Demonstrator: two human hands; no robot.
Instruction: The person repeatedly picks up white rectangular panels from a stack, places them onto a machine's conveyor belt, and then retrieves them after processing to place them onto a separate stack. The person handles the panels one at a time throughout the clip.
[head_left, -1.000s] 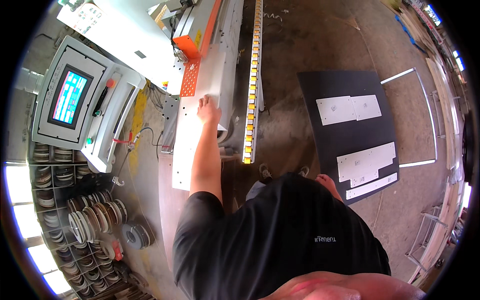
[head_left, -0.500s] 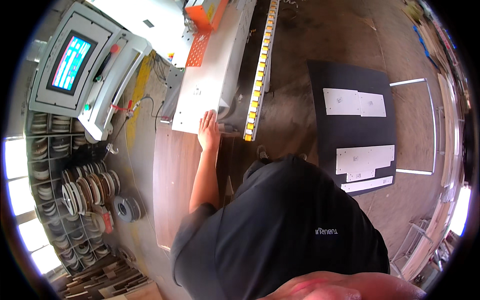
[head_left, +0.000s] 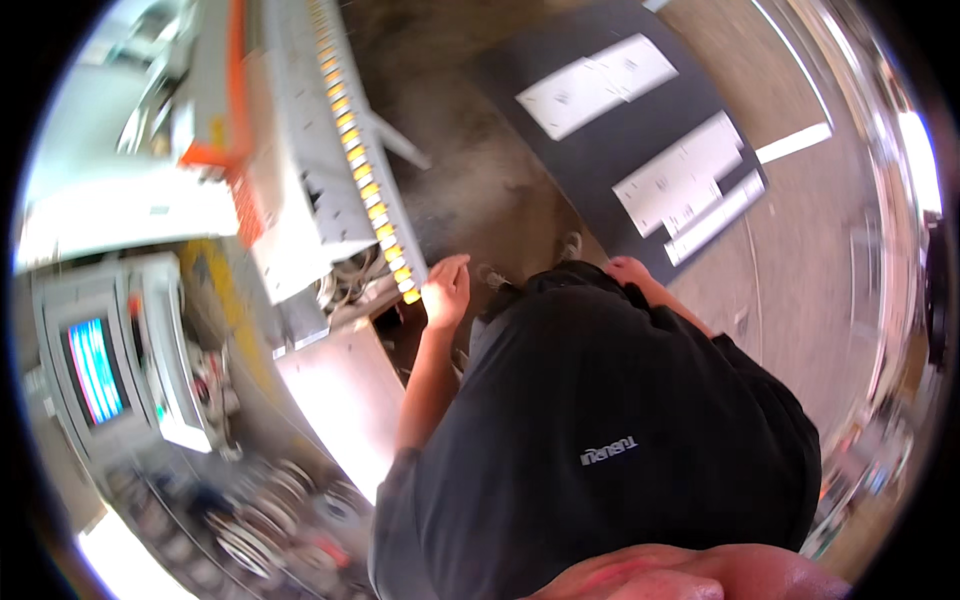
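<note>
The head view shows the left hand (head_left: 447, 290) loosely open, seemingly empty, beside a straight grey rail of yellow rollers (head_left: 367, 180), and the right hand (head_left: 627, 270) half-curled, its hold unclear, near a black board (head_left: 620, 145) bearing flat white panels (head_left: 690, 165), presumably for protection.

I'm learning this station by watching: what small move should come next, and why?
Perhaps reach the bare right hand toward the narrow white rectangular strip: it lies uncovered on the large flat black board, its near end is close to that hand, and the hand seems to hold nothing.
</note>
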